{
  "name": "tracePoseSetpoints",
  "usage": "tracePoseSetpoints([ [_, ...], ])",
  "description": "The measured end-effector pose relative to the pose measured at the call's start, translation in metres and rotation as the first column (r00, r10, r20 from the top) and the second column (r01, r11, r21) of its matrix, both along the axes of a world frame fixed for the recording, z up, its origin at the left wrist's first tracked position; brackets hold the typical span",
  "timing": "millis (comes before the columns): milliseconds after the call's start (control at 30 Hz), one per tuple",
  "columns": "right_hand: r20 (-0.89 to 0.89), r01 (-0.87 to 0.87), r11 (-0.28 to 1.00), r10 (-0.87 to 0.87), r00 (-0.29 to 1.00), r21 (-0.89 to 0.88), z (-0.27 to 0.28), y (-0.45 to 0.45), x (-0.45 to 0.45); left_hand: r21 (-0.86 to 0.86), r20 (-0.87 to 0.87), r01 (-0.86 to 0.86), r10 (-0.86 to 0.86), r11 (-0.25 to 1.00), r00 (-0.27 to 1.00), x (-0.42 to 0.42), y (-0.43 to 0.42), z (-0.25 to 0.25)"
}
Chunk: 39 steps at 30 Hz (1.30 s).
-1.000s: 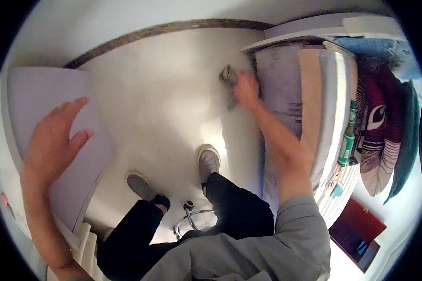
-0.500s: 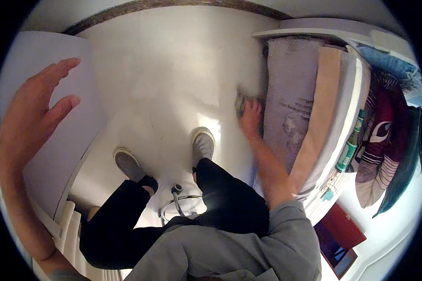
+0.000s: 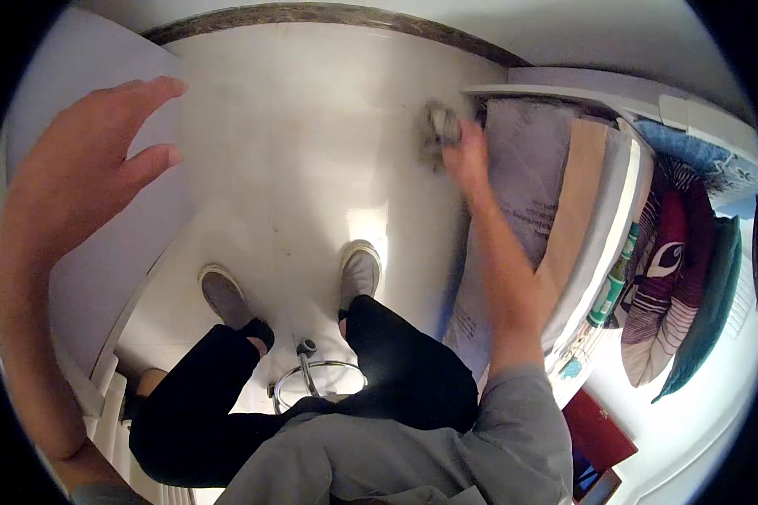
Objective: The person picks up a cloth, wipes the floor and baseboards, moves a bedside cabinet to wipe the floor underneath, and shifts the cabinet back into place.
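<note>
My right hand [image 3: 470,153] reaches out beside the bed's mattress, low by the pale floor [image 3: 312,151]. Its fingers are closed on a crumpled grey cloth [image 3: 438,133], smeared by motion; it seems to lie against the floor. My left hand [image 3: 84,160] hangs in the air at the left, in front of a white panel [image 3: 101,278]. Thumb and fingers are apart there, and nothing is between them.
A mattress [image 3: 514,177] in a white frame stands along the right, with a green tube [image 3: 615,282] and dark red cushion [image 3: 667,261] on it. My shoes [image 3: 360,273] rest on the floor, near a chrome stool ring [image 3: 320,370]. A dark skirting strip [image 3: 337,13] borders the far wall.
My right hand has moved away from me along the mattress side, carrying the cloth with it. The view has shifted slightly, and my left hand appears a little farther right and higher.
</note>
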State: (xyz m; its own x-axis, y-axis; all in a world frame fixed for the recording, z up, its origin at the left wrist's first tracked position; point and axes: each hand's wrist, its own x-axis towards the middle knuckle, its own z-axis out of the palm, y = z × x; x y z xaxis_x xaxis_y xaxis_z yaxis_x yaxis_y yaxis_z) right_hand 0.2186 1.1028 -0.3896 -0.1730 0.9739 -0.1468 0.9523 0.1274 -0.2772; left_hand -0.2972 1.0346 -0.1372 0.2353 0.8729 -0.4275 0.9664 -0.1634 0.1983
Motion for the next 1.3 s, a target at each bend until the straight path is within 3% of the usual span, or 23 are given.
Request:
tracePoseSetpoints([
  [67, 0.099, -0.063, 0.997, 0.068, 0.993, -0.054, -0.014, 0.065, -0.027, -0.008, -0.043, 0.012, -0.012, 1.000, 0.999, -0.001, 0.000, 0.000],
  [133, 0.040, -0.146, 0.978, 0.153, 0.987, -0.152, -0.059, 0.093, -0.038, 0.027, -0.078, 0.033, -0.031, 0.999, 0.996, -0.005, -0.002, -0.005],
  [167, 0.032, -0.140, 0.977, 0.147, 0.989, -0.158, -0.067, 0.079, -0.049, 0.036, -0.091, 0.044, -0.041, 0.998, 0.995, -0.005, -0.002, -0.006],
  [233, 0.248, -0.069, 0.997, 0.076, 0.966, -0.038, -0.072, 0.032, -0.075, 0.025, -0.072, 0.001, 0.001, 1.000, 0.997, -0.006, -0.003, -0.005],
  [267, 0.244, -0.068, 0.996, 0.079, 0.967, -0.050, -0.070, 0.012, -0.068, 0.014, -0.065, -0.013, 0.014, 1.000, 0.998, -0.007, -0.004, -0.005],
  [333, 0.200, -0.219, 0.967, 0.242, 0.950, -0.132, -0.070, -0.034, -0.035, 0.043, -0.033, 0.022, -0.020, 0.999, 0.999, -0.011, -0.002, -0.008],
  [400, 0.143, -0.212, 0.963, 0.236, 0.961, -0.164, -0.066, -0.109, 0.004, 0.050, -0.012, 0.042, -0.041, 0.998, 0.999, -0.013, -0.002, -0.012],
  [433, 0.132, -0.156, 0.967, 0.184, 0.974, -0.202, -0.071, -0.151, 0.024, 0.056, -0.005, 0.044, -0.044, 0.997, 0.999, -0.011, -0.003, -0.012],
  [467, 0.121, -0.072, 0.927, 0.125, 0.985, -0.367, -0.068, -0.187, 0.041, 0.063, 0.001, 0.047, -0.047, 0.997, 0.999, -0.010, -0.002, -0.013],
  [567, -0.020, -0.092, 0.899, 0.093, 0.996, -0.428, -0.067, -0.252, 0.095, 0.034, 0.006, -0.020, 0.020, 0.999, 1.000, -0.009, -0.001, -0.012],
  [633, -0.126, -0.043, 0.881, -0.019, 0.992, -0.472, -0.059, -0.249, 0.110, 0.054, -0.001, 0.099, -0.099, 0.994, 0.995, -0.015, 0.001, -0.012],
  [700, -0.138, 0.198, 0.896, -0.271, 0.952, -0.397, -0.042, -0.211, 0.101, 0.063, -0.027, 0.068, -0.067, 0.996, 0.997, -0.017, 0.003, -0.012],
  [767, -0.246, 0.274, 0.931, -0.332, 0.911, -0.242, -0.001, -0.142, 0.061, 0.067, -0.048, 0.054, -0.051, 0.996, 0.998, -0.016, 0.000, -0.016],
  [833, -0.197, 0.259, 0.955, -0.285, 0.938, -0.148, -0.017, -0.076, 0.061, 0.067, -0.039, 0.012, -0.010, 0.998, 0.999, -0.017, -0.001, -0.019],
  [900, -0.058, 0.105, 0.994, -0.105, 0.993, 0.004, -0.034, -0.029, 0.052, 0.100, -0.062, 0.032, -0.026, 0.994, 0.998, -0.020, -0.002, -0.021],
  [933, -0.063, 0.103, 0.995, -0.103, 0.993, -0.001, -0.048, -0.025, 0.046, 0.116, -0.077, 0.049, -0.040, 0.992, 0.996, -0.020, -0.002, -0.021],
  [1000, 0.281, 0.115, 0.992, -0.096, 0.955, -0.050, -0.083, -0.033, 0.021, 0.112, -0.065, 0.035, -0.027, 0.993, 0.997, -0.016, -0.003, -0.015],
  [1067, 0.253, 0.171, 0.985, -0.172, 0.952, 0.025, -0.082, -0.073, -0.029, 0.079, -0.042, 0.001, 0.002, 0.997, 0.999, -0.015, -0.002, -0.013],
  [1133, 0.132, -0.043, 0.999, 0.043, 0.990, -0.001, -0.106, -0.129, -0.055, 0.067, 0.001, 0.032, -0.032, 0.997, 0.999, -0.014, 0.000, -0.012],
  [1167, 0.052, -0.037, 0.997, 0.040, 0.998, -0.073, -0.106, -0.162, -0.080, 0.072, 0.007, 0.036, -0.036, 0.997, 0.999, -0.014, 0.000, -0.014],
  [1233, -0.131, -0.256, 0.943, 0.232, 0.964, -0.211, -0.095, -0.208, -0.115, 0.090, -0.004, 0.028, -0.028, 0.996, 1.000, -0.013, 0.000, -0.015],
  [1300, -0.563, -0.358, 0.879, 0.131, 0.816, -0.315, -0.083, -0.226, -0.132, 0.067, -0.003, 0.002, -0.001, 0.998, 1.000, -0.007, 0.004, -0.009],
])
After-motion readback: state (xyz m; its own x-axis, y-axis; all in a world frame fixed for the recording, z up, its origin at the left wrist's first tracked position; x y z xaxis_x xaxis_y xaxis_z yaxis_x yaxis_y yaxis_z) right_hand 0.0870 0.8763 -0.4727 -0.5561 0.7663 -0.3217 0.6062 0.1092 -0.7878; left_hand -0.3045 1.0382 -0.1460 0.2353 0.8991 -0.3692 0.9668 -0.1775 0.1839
